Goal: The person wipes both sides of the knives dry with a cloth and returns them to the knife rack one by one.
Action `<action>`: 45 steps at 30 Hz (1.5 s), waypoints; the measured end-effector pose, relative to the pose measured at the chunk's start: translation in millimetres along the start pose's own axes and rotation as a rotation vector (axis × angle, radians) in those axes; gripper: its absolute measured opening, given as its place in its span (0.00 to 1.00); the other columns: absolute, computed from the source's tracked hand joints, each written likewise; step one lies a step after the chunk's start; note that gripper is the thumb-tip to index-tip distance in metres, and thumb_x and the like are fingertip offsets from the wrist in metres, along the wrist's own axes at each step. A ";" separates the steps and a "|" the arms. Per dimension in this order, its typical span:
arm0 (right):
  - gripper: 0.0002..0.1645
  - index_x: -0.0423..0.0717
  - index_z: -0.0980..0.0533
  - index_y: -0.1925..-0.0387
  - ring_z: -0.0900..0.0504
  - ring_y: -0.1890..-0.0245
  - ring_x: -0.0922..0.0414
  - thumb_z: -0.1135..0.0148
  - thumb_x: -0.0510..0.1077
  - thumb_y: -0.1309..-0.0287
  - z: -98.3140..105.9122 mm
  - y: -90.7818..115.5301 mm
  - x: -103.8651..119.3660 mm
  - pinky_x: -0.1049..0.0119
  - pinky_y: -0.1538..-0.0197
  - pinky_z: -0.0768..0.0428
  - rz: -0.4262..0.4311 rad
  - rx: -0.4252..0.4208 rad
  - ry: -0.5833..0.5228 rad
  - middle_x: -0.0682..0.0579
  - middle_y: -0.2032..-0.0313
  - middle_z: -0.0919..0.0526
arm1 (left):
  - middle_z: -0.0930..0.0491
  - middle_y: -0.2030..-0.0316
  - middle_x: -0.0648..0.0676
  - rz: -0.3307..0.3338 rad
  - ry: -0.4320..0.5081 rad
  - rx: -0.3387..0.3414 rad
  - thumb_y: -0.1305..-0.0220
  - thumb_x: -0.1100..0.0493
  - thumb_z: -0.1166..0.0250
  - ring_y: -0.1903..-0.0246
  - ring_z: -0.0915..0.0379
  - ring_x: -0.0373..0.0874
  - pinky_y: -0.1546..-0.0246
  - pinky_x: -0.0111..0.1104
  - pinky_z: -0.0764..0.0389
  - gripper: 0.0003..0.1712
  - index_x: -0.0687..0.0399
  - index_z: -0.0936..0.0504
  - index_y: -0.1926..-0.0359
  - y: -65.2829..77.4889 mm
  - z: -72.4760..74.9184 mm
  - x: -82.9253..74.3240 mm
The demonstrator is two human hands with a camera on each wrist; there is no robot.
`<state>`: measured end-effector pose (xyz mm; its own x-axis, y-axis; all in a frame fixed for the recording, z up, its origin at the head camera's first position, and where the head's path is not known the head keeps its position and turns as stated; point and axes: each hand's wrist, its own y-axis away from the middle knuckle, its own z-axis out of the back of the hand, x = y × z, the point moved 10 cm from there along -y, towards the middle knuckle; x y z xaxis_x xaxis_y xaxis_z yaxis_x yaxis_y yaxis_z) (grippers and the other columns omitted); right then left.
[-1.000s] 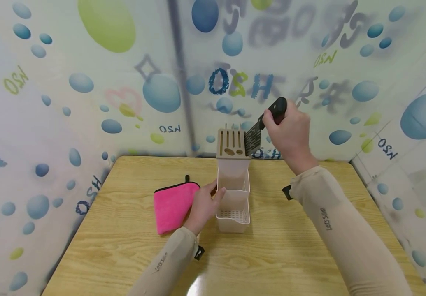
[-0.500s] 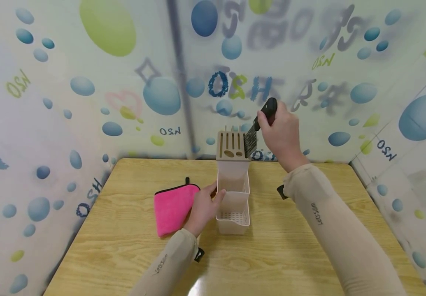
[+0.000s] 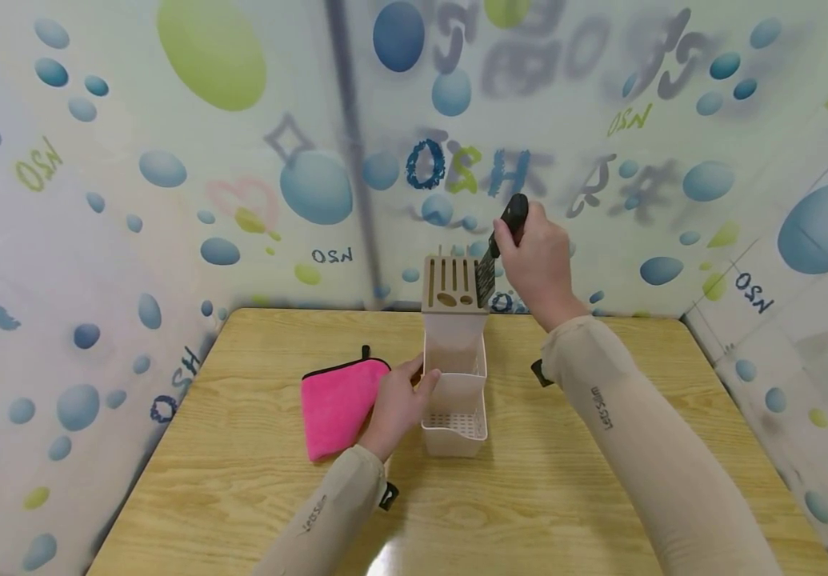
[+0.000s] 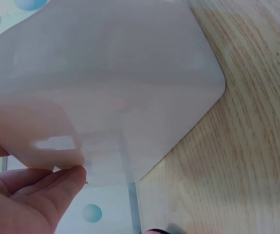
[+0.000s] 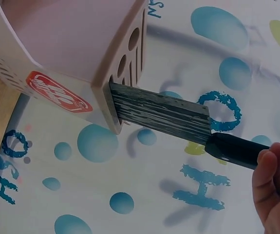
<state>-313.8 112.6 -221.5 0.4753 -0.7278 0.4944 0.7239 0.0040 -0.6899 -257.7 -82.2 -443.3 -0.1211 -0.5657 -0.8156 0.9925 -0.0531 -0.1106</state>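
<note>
A knife holder (image 3: pixel 454 332) in off-white plastic, with a tan slotted top (image 3: pixel 442 308), stands upright on the table. My left hand (image 3: pixel 399 406) grips its left side, thumb at the front; in the left wrist view my left hand (image 4: pixel 40 197) pinches its wall. In my right hand (image 3: pixel 539 260) is the black handle of a kitchen knife (image 3: pixel 486 282). The dark, streaked blade (image 5: pixel 161 114) slants down into the rightmost slot; its lower end is hidden inside the holder. Fingers of my right hand (image 5: pixel 278 190) wrap the handle in the right wrist view.
A folded pink cloth (image 3: pixel 342 410) with black edging lies left of the holder. The wooden table (image 3: pixel 565 488) ends at a patterned wall (image 3: pixel 241 144) behind. Two open compartments step down at the holder's front, and a red label (image 5: pixel 59 91) is on its side.
My right hand has moved left and slightly lower with the knife, and the blade has gone deeper into the slot. My left hand stays at the holder's side.
</note>
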 end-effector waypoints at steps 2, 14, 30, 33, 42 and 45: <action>0.16 0.30 0.28 0.63 0.24 0.82 0.44 0.41 0.42 0.26 -2.6 -0.9 0.2 0.56 0.76 0.29 -0.003 0.014 0.003 0.42 0.79 0.26 | 0.20 0.39 0.65 -0.001 0.000 0.000 0.25 0.54 0.37 0.43 0.19 0.58 0.43 0.50 0.17 0.28 0.63 0.25 0.31 -0.2 0.0 -0.3; 0.20 0.25 0.27 0.54 0.20 0.76 0.38 0.43 0.45 0.25 -20.5 -6.3 -4.5 0.51 0.74 0.24 -0.067 0.114 0.036 0.35 0.75 0.21 | 0.20 0.39 0.66 0.006 0.014 0.011 0.25 0.55 0.37 0.42 0.19 0.59 0.43 0.50 0.17 0.28 0.64 0.25 0.31 0.3 0.0 -1.8; 0.22 0.26 0.27 0.54 0.21 0.76 0.38 0.44 0.46 0.23 -43.5 -2.8 -21.1 0.52 0.74 0.25 -0.132 0.196 0.075 0.35 0.74 0.23 | 0.20 0.38 0.66 -0.004 0.020 0.015 0.25 0.55 0.37 0.42 0.19 0.59 0.43 0.51 0.17 0.27 0.64 0.25 0.31 1.1 0.0 -2.2; 0.22 0.26 0.27 0.53 0.21 0.77 0.39 0.44 0.47 0.23 -45.5 -1.7 -22.7 0.53 0.75 0.26 -0.136 0.202 0.073 0.36 0.75 0.24 | 0.20 0.38 0.66 -0.007 0.016 0.014 0.25 0.55 0.37 0.42 0.19 0.59 0.43 0.50 0.17 0.27 0.63 0.25 0.31 1.0 0.4 -3.1; 0.24 0.24 0.28 0.51 0.21 0.79 0.41 0.47 0.47 0.22 -58.4 1.5 -32.0 0.56 0.77 0.27 -0.166 0.272 0.079 0.36 0.76 0.24 | 0.20 0.39 0.65 -0.026 0.011 0.010 0.25 0.55 0.37 0.43 0.18 0.58 0.44 0.50 0.16 0.28 0.64 0.25 0.31 1.3 0.2 -3.2; 0.24 0.23 0.29 0.49 0.21 0.80 0.42 0.46 0.46 0.22 -62.6 2.8 -34.4 0.56 0.77 0.26 -0.172 0.292 0.084 0.36 0.76 0.24 | 0.20 0.39 0.66 -0.050 0.019 0.001 0.25 0.56 0.37 0.44 0.18 0.59 0.44 0.50 0.16 0.28 0.66 0.25 0.31 1.6 1.2 -5.4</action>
<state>-359.4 94.7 -273.5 0.2999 -0.7885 0.5370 0.9080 0.0634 -0.4140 -255.4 -80.2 -438.3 -0.1714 -0.5465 -0.8197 0.9851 -0.0821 -0.1512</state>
